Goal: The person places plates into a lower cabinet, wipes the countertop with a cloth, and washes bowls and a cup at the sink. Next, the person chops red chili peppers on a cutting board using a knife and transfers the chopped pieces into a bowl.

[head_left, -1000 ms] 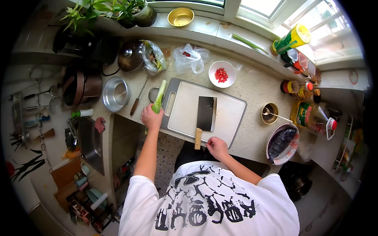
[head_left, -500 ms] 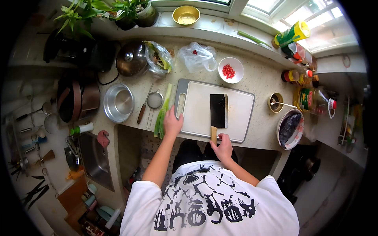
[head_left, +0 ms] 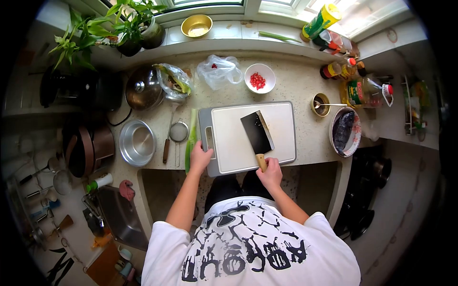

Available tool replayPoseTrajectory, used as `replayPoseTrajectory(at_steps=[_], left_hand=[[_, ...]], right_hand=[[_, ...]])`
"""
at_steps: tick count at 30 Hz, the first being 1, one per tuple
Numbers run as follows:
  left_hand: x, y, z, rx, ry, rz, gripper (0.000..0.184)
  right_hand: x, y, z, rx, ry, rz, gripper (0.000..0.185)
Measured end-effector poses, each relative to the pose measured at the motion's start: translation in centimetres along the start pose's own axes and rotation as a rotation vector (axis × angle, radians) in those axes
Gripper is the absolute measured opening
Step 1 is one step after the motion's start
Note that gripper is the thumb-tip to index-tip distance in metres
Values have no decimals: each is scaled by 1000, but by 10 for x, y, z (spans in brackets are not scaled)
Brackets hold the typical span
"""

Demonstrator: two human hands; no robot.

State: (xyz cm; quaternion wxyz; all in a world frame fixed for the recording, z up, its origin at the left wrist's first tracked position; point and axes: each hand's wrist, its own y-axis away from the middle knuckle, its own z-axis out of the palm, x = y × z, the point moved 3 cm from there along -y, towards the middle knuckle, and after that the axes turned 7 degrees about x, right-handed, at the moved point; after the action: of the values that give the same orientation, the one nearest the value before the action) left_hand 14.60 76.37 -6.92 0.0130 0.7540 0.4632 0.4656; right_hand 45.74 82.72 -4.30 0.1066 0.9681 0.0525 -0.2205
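A white cutting board (head_left: 224,138) with a grey rim lies at the counter's front edge. On its right half a cleaver (head_left: 257,132) rests flat, dark blade pointing away from me, with small bits stuck to it. My right hand (head_left: 270,172) is closed around its wooden handle at the board's front edge. My left hand (head_left: 200,157) grips the board's left side, thumb on top by the handle slot; its other fingers are partly hidden. A green scallion stalk (head_left: 192,131) lies just left of the board, its lower end next to my left hand.
Behind the board stand a white bowl (head_left: 252,71) of chopped red pieces and a plastic bag (head_left: 218,76). A strainer (head_left: 179,132) and metal pot (head_left: 125,143) lie left. At right are a small tin (head_left: 316,110) with a spoon and a bowl (head_left: 354,145) holding a dark fish (head_left: 342,131).
My right hand has closed more fully around the cleaver's handle. The whole view has turned and shifted, so the board and blade appear at another angle. My left hand stays at the board's left side.
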Motion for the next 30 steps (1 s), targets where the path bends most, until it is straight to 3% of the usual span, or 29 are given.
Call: replayPoseTrajectory(at_steps=[1, 4, 5, 11, 14, 15, 18, 19, 26, 30], left_hand=[[-16, 3, 11, -136, 321, -184, 22], [-28, 30, 23, -252, 729, -325, 18], [-27, 41, 27, -221, 777, -341, 30], [-33, 101, 34, -155, 1049, -415, 28], [-39, 134, 38, -99, 1013, -411, 45], [-55, 144, 42, -70, 1066, -437, 56], [-76, 191, 37, 16, 1184, -453, 56], [-90, 209, 32, 19, 1195, -431, 78], [-193, 356, -1, 354, 1508, -468, 81], [-235, 435, -12, 689, 1643, -516, 83]], right_hand=[[4, 1, -6, -5, 12, -13, 39], [23, 0, -24, -25, 20, -22, 42], [30, -1, -29, -30, 5, -5, 42], [55, -9, -77, -140, 7, -16, 40], [73, -14, -102, -138, -55, -103, 31], [75, -14, -116, -109, -114, -168, 28], [80, -20, -146, -21, -256, -417, 29], [76, -23, -157, -32, -257, -447, 29], [-1, -27, -155, -170, -360, -846, 27], [-71, 3, -119, -300, -318, -1036, 27]])
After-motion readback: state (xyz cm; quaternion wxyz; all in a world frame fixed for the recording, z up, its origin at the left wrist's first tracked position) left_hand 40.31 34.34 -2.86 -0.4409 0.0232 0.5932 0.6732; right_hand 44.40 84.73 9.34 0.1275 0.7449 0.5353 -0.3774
